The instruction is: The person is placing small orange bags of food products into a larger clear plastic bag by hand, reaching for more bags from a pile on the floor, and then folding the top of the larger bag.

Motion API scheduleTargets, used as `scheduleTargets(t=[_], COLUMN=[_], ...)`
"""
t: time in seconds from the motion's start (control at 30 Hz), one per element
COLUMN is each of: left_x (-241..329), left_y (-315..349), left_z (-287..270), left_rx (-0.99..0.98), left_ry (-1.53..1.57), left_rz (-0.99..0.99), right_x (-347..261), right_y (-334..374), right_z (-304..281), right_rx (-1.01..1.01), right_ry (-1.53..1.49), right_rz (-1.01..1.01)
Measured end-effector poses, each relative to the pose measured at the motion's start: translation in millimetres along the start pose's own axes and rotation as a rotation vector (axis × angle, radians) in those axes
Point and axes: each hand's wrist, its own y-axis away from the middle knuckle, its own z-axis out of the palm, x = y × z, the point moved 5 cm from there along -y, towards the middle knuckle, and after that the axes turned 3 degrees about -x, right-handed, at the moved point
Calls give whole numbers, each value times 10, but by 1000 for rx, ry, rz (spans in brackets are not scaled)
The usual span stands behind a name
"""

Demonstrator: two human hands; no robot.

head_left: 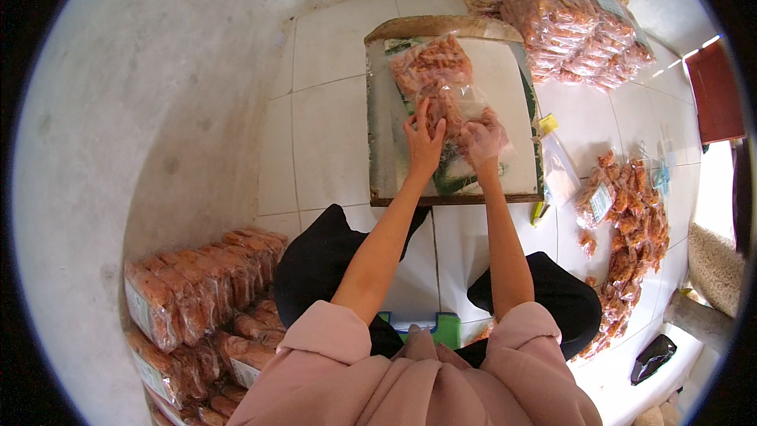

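Note:
Two clear plastic bags of orange-brown fried snack pieces lie on a low wooden-edged table (505, 71). The far bag (432, 63) is flat and untouched by my hands. On the near bag (451, 106), which overlaps it, my left hand (426, 140) rests along the left side with thumb and fingers spread. My right hand (482, 142) is closed on the right part of the near bag, a little blurred, with plastic film showing around its fingers. The fingertips of the right hand are partly hidden.
Stacked filled bags (154, 300) stand by the wall at the left, and more bags (552, 12) are piled at the far right. Loose snack pieces (631, 229) and a part-filled bag (597, 197) lie on the right floor. A yellow-green cutter (539, 213) lies beside the table.

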Motion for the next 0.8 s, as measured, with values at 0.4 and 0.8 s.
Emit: scheduleTargets(t=[0.4, 0.8], left_x=[289, 442], left_y=[-318, -308], left_z=[54, 92], left_rx=[195, 135], left_ry=[-263, -552], left_rz=[62, 230], right_x=[-307, -144], right_y=[136, 460], right_z=[-232, -422], right_rx=[0, -3], right_ry=[-24, 98], right_rz=[-235, -211])
